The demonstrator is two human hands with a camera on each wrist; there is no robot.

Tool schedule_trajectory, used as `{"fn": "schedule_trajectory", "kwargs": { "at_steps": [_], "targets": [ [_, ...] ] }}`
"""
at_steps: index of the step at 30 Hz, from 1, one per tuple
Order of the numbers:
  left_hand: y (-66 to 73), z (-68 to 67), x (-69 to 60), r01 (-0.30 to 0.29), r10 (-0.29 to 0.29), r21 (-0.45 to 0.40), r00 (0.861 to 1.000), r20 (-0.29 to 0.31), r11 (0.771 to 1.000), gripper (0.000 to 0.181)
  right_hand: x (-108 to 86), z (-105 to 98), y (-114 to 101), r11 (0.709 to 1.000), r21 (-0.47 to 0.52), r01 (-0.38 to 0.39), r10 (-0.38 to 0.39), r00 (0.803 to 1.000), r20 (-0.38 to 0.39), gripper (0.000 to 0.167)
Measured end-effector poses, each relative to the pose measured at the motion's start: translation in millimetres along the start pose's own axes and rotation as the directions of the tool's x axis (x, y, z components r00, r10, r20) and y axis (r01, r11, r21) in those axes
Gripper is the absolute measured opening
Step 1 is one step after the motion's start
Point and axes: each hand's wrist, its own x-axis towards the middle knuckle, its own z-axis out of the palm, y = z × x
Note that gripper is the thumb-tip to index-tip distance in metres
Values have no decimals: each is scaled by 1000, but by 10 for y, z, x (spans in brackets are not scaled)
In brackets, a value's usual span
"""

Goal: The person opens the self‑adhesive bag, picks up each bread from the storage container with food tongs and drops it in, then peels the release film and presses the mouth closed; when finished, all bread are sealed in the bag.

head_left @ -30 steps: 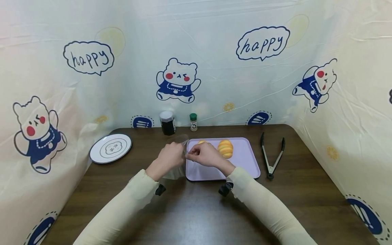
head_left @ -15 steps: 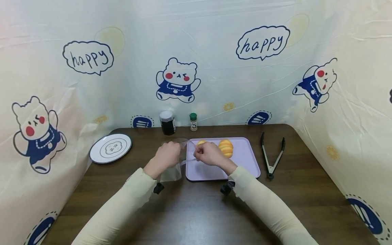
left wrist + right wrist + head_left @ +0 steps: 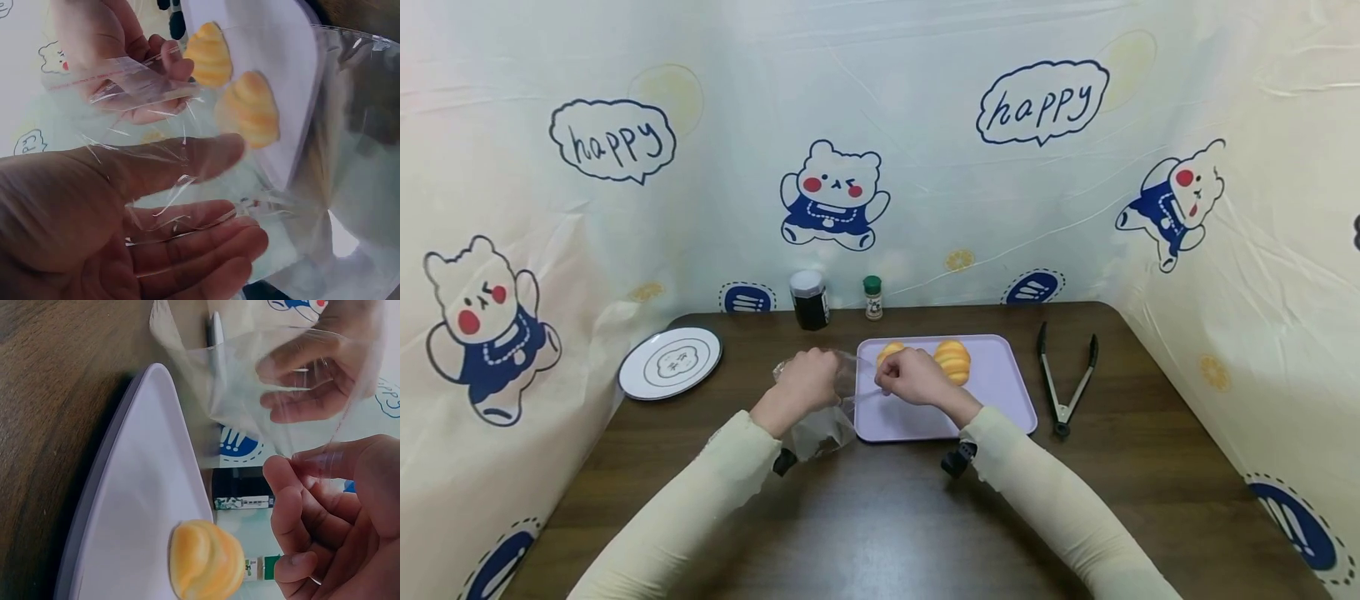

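A clear plastic bag [image 3: 820, 435] hangs between the hands, over the left side of the tray. My right hand [image 3: 913, 377] pinches its edge between thumb and forefinger, plain in the right wrist view. The left hand [image 3: 805, 383] is at the bag's other side; in the left wrist view its thumb and fairly straight fingers stand apart, with film [image 3: 369, 156] around them. Whether this hand is inside the bag or behind it I cannot tell. Two yellow-brown bread rolls [image 3: 952, 362] lie on the lilac tray [image 3: 947, 427], one partly hidden by the right hand.
A white plate [image 3: 670, 364] lies at the left. Along the back edge stand a dark jar [image 3: 810, 302] with a pale lid and a small green-capped bottle [image 3: 872, 298]. Black-tipped tongs [image 3: 1063, 408] lie spread right of the tray. A printed curtain [image 3: 925, 167] surrounds the table.
The right hand has moved slightly right, away from the left, holding the bag's edge. My left hand has shifted a little left. The bag has spread and its lower part now hangs lower.
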Motion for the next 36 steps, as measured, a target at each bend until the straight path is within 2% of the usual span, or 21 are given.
{"fn": "schedule_trajectory", "kwargs": {
  "at_steps": [3, 6, 8, 9, 12, 16, 20, 24, 29, 33, 36],
  "targets": [
    [-26, 21, -3, -47, 47, -9, 999, -3, 999, 31, 0, 10, 12, 1000, -2, -13, 13, 1000, 4, 17],
    [-43, 33, -3, -96, 97, -35, 995, 12, 995, 47, 0, 20, 23, 1000, -8, -16, 16, 1000, 6, 18],
    [-46, 31, -1, -108, 109, -52, 994, 25, 993, 49, 1, 20, 30, 1000, -11, -12, 12, 1000, 8, 19],
    [-51, 29, 1, -109, 111, -51, 993, 30, 993, 51, 0, 21, 34, 1000, -10, -10, 10, 1000, 11, 20],
    [-53, 16, 3, -59, 62, -45, 996, 71, 997, 54, -3, 26, 51, 1000, -9, -11, 11, 1000, 26, 21],
    [-48, 14, 17, -21, 22, -14, 995, 94, 1000, 44, -4, 27, 69, 1000, -6, -20, 20, 999, 43, 21],
    [-36, 21, 40, -26, 28, -15, 996, 85, 1000, 34, 0, 17, 68, 1000, 1, -21, 21, 999, 45, 20],
    [-36, 33, 53, -23, 29, -72, 996, 83, 997, 26, 4, 20, 66, 1000, 7, -19, 19, 999, 45, 19],
    [-47, 69, 51, -22, 29, -148, 999, 46, 989, 36, 3, 20, 53, 1000, 4, 5, -5, 999, 40, 20],
    [-52, 91, 49, -61, 64, -134, 998, 25, 989, 43, 4, 17, 48, 1000, 12, 4, -4, 999, 43, 20],
    [-48, 96, 43, -60, 65, -127, 997, 32, 990, 49, 7, 19, 52, 1000, 22, -5, 4, 999, 44, 20]
  ]
}}
